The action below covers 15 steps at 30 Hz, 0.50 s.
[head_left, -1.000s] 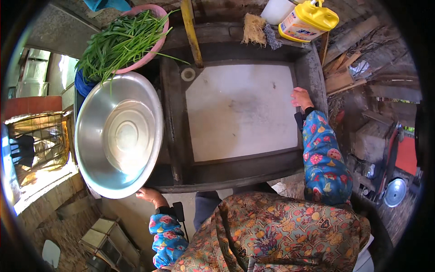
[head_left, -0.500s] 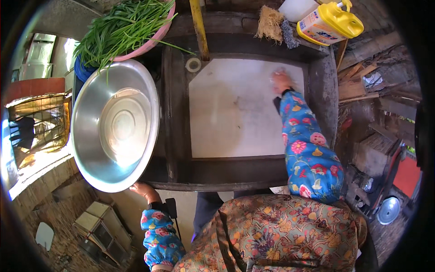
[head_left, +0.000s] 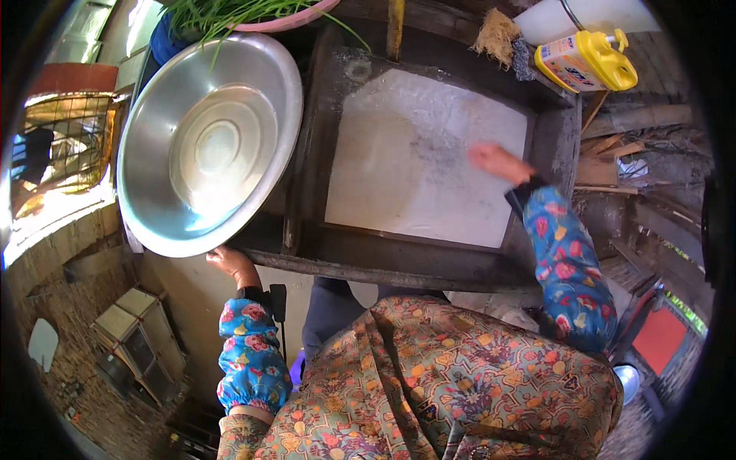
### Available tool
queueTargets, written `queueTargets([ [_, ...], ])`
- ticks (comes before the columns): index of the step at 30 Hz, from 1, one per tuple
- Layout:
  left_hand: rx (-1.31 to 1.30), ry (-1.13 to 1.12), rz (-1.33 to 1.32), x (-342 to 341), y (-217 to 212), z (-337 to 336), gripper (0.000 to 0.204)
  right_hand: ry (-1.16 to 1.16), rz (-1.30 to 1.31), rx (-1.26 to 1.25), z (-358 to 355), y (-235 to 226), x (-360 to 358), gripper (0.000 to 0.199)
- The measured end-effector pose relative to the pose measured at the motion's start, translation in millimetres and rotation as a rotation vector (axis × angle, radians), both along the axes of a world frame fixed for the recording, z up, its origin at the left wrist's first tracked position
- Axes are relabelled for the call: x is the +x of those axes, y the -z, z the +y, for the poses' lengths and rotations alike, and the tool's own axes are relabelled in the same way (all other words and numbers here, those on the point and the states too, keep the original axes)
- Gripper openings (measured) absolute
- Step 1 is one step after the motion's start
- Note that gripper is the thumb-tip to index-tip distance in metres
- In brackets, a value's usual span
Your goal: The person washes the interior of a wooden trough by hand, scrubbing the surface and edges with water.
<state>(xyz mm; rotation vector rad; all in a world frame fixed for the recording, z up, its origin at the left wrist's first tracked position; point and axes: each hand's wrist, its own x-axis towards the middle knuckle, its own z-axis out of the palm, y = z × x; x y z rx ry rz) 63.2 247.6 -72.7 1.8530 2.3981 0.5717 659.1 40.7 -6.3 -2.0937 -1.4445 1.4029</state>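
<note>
My left hand [head_left: 234,265] is at the near rim of a wide metal basin [head_left: 138,176], its fingers curled at the rim and partly hidden by it. The basin holds a little clear liquid or is wet and shiny inside. My right hand [head_left: 500,161] is over the right half of a dark-walled sink [head_left: 414,264] with a pale, flat bottom [head_left: 399,176]. Motion smears its fingers, so I cannot make out whether they hold anything. Wet, greyish streaks lie across the sink's bottom, and its far left corner looks cloudy.
Long green leafy vegetables [head_left: 230,14] lie in a pink tub [head_left: 291,18] behind the basin. A yellow pipe [head_left: 395,31] stands at the sink's back. Along the far right edge are a fibrous scrubber [head_left: 495,37], a steel-wool pad [head_left: 524,60] and a yellow pump bottle [head_left: 590,61].
The whole view has shifted and turned. My right hand has moved nearer across the sink's bottom. The round drain ring seen clearly before is now blurred by wetness. My left hand stays at the basin's rim.
</note>
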Motion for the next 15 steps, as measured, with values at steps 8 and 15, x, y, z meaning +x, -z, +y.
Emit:
queueTargets([
  [8,0.036,0.112,0.086,21,-20,-5,0.034,-0.482,0.257,-0.182,-16,67,-102,0.023],
  [15,0.040,-0.185,-0.559,54,-46,-2,0.053,-0.135,-0.140,0.464,134,-3,-86,0.031],
])
